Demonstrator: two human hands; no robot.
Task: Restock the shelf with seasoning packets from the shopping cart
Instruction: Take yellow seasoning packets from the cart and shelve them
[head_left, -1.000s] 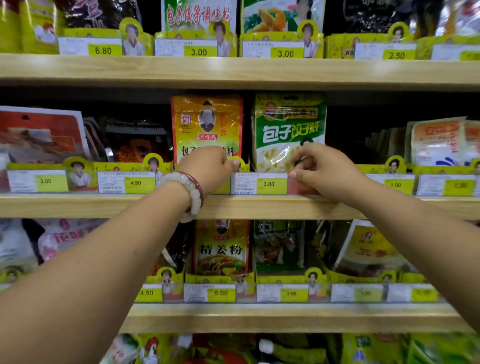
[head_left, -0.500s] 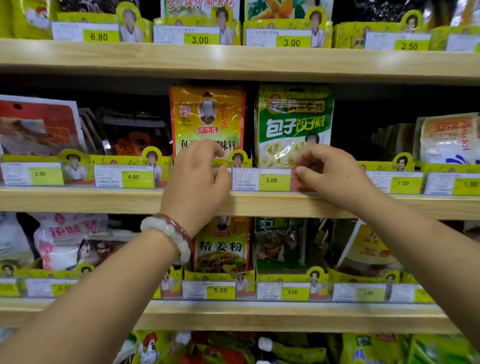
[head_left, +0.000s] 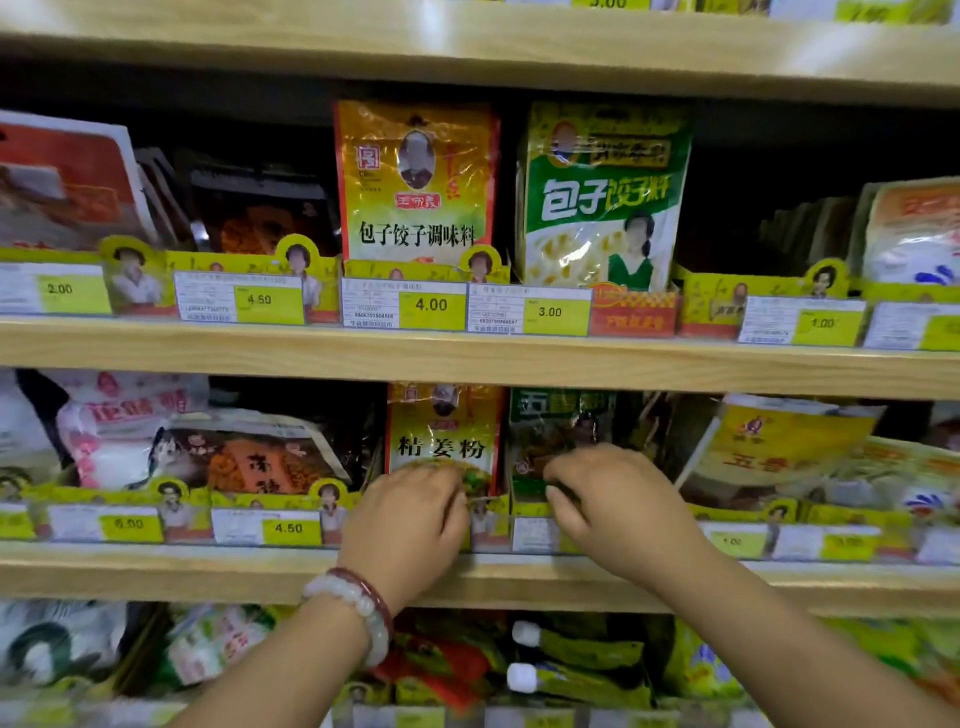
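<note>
Head view: both hands' fingers (head_left: 558, 506) curl at ginger packet's (head_left: 443, 441) base.

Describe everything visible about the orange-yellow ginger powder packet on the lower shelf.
The ginger powder packet is a glossy, plastic-looking pouch, orange-yellow, with black characters and a food picture low down. It stands upright at the front of its yellow display tray, beside a green packet. The left hand covers its lower edge; whether fingers grip it is unclear.

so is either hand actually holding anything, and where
Cannot be told: the left hand covers the yellow ginger-powder packet's lower edge, the right hand the green packet's, fingers curled and hidden.
</note>
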